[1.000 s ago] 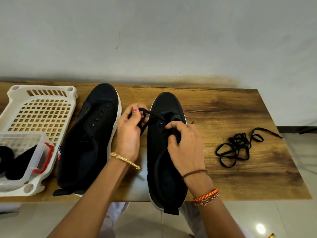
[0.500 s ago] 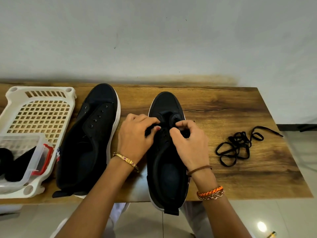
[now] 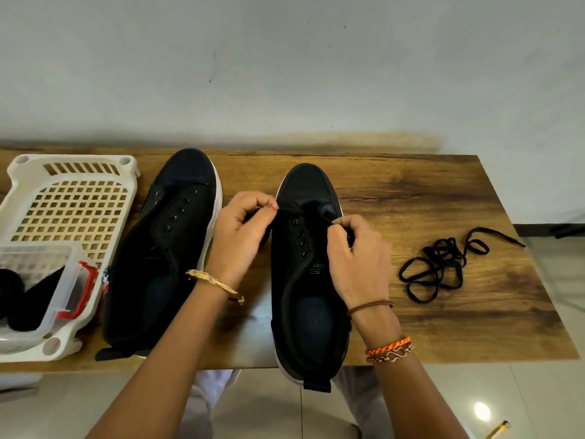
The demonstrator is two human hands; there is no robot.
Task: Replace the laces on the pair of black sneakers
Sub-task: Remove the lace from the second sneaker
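Tabletop (image 3: 443, 198) spanning mid-frame. White basket (image 3: 66, 198) sitting at left. Two black sneakers lying centre: left sneaker (image 3: 164, 248) unlaced, right sneaker (image 3: 304, 280) being laced. Left hand (image 3: 240, 229) pinching lace (image 3: 286, 209) at sneaker's left edge; right hand (image 3: 357, 258) pinching lace at right eyelets. Loose lace (image 3: 440, 264) lying tangled at right.

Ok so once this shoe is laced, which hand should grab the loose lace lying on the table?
Probably the right hand. The loose lace lies on the table just to its right with nothing between, while the left hand would have to cross over the right sneaker.
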